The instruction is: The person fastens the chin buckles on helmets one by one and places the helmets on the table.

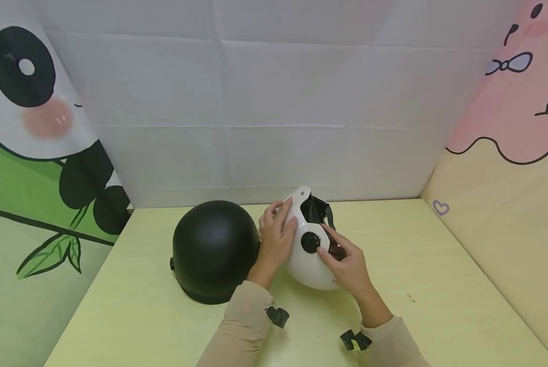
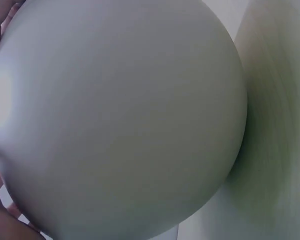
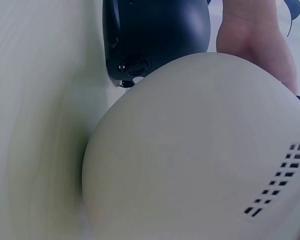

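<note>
A white helmet (image 1: 306,270) is tilted on its side on the table, its opening facing right. My left hand (image 1: 276,242) holds its left side, fingers spread over the shell. On the helmet's side is a round black knob (image 1: 310,242). My right hand (image 1: 349,265) grips the rim there, thumb beside the knob and fingers over the edge. Inside the opening, black padding and a strap (image 1: 330,216) show. The smooth shell fills most of the left wrist view, with fingers only at its edge. Small vent slots (image 3: 277,182) appear on the shell in the right wrist view.
A black helmet (image 1: 214,250) stands just left of the white one, close to my left forearm. The pale yellow table (image 1: 439,285) ends at a white cloth wall (image 1: 278,102). Printed cloth panels rise on both sides. Black bands (image 1: 277,317) sit at my wrists.
</note>
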A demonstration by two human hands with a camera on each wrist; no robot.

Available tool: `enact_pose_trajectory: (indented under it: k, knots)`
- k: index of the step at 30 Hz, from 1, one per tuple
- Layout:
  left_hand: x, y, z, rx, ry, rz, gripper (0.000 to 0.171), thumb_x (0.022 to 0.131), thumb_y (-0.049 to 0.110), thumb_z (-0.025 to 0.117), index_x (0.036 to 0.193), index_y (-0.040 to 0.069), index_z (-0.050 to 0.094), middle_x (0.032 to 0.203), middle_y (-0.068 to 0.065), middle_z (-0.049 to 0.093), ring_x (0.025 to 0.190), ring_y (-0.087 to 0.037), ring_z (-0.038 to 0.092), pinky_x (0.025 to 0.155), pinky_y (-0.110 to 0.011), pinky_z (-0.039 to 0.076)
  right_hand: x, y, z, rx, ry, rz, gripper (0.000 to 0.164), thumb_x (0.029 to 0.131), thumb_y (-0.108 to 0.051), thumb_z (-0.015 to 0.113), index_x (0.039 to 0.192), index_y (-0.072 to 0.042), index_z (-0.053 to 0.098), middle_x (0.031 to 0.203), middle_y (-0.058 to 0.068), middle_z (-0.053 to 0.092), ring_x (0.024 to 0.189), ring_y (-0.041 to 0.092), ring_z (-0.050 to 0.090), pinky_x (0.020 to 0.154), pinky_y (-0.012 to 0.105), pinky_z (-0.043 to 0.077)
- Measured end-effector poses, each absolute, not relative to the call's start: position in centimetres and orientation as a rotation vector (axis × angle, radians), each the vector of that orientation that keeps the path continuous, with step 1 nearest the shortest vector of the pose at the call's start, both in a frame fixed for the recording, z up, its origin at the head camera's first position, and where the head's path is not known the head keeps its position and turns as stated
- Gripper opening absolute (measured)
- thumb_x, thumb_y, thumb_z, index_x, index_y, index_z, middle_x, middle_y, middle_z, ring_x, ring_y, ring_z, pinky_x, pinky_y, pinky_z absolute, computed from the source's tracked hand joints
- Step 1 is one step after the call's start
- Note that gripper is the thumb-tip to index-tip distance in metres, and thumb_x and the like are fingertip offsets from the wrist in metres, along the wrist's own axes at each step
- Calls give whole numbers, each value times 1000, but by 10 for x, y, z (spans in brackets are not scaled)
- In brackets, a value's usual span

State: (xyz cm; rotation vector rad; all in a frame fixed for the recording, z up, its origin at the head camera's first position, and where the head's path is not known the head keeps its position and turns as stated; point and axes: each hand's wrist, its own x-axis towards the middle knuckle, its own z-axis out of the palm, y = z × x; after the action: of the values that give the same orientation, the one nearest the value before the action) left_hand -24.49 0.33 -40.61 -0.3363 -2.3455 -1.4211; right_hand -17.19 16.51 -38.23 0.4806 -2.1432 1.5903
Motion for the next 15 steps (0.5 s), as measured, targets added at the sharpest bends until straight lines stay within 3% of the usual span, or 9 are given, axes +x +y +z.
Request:
enact_pose_trajectory:
  k: [8, 15]
  knots:
    - [-245, -3, -419, -295, -2319, -1490, 52, 98, 32, 48, 148, 19, 45, 150, -6, 32, 138, -34, 22, 104, -62, 17, -171, 166, -379, 372, -2177, 1610, 44, 83, 11, 68, 126, 12, 58, 102, 27, 65, 75, 9, 61, 68, 19, 51]
    - [-243, -6, -438, -285, -2274, -1608, 54, 98, 30, 50, 150, 20, 41, 153, -7, 27, 137, -37, 25, 104, -63, 23, -172, 167, -380, 363, -2174, 1626, 45, 83, 13, 67, 127, 14, 56, 99, 26, 64, 77, 8, 61, 70, 19, 51]
